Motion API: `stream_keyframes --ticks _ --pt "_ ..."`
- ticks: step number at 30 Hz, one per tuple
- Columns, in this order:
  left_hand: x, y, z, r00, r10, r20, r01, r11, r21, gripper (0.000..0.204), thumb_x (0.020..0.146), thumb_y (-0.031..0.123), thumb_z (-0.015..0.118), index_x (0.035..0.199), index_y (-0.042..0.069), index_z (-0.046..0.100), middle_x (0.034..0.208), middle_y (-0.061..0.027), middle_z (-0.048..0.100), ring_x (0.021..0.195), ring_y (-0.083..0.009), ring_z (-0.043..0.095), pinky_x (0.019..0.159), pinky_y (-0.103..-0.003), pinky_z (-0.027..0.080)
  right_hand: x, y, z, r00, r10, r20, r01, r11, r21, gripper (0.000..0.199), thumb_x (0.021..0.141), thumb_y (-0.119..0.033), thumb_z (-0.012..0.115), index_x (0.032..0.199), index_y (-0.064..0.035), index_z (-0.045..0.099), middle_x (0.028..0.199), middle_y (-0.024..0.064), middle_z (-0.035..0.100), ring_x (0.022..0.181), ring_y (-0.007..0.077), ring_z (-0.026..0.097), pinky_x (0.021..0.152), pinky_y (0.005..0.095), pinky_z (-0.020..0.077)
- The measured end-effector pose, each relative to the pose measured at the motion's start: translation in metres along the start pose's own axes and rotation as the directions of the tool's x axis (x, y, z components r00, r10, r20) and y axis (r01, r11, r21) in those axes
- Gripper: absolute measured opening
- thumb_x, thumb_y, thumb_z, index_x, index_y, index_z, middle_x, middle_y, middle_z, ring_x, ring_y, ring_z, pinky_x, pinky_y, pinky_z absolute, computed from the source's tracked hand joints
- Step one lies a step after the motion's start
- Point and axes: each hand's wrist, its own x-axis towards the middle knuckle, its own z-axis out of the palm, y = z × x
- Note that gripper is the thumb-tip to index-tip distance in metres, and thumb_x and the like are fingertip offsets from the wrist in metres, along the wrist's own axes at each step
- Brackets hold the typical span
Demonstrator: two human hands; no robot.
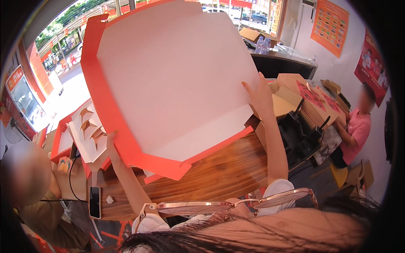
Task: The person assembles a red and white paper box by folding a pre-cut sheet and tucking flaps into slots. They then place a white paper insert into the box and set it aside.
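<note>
A large flat cardboard box piece [181,80], white on its face with red folded edges, is raised and tilted over the table in front of me. At its lower left red edge my left hand [113,145] grips the border, the fingers mostly hidden behind it. My right hand [262,95] holds the right edge, thumb and fingertips showing against the white face. Beneath it is a brown wooden table [219,168], partly covered from view. Left of the piece lies an open white-and-red carton [80,130] with brown cut-out flaps.
A phone [95,202] and a small crumpled white scrap [110,199] lie at the table's near left. One person [31,181] is close on my left; another in pink [356,130] works at a right-hand table with cardboard [291,86]. A black rack [295,135] stands between.
</note>
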Motion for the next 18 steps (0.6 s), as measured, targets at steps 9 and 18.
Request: stream_keyframes --ticks 9,18 --pt "0.004 -0.003 -0.024 0.993 -0.020 0.116 0.033 0.993 -0.111 0.032 0.082 0.021 0.051 0.106 0.000 0.049 0.089 -0.0091 0.058 0.070 -0.0175 0.059 0.055 -0.028 0.050 0.018 0.014 0.002 0.986 0.140 0.091 -0.151 0.980 0.132 0.069 0.081 -0.046 0.058 0.123 0.0069 0.041 0.120 0.0214 0.049 0.112 0.0312 0.047 0.094 0.0363 0.0376" --pt "-0.003 -0.014 -0.004 0.973 -0.128 0.193 0.169 0.963 -0.211 0.033 0.081 0.018 0.052 0.108 -0.001 0.048 0.092 -0.0090 0.058 0.073 -0.0174 0.060 0.057 -0.028 0.051 0.029 0.080 -0.033 0.868 0.422 0.261 -0.452 0.457 0.766 0.038 0.092 -0.029 0.051 0.117 -0.0009 0.053 0.116 0.0046 0.056 0.107 0.0136 0.051 0.093 0.0263 0.0380"
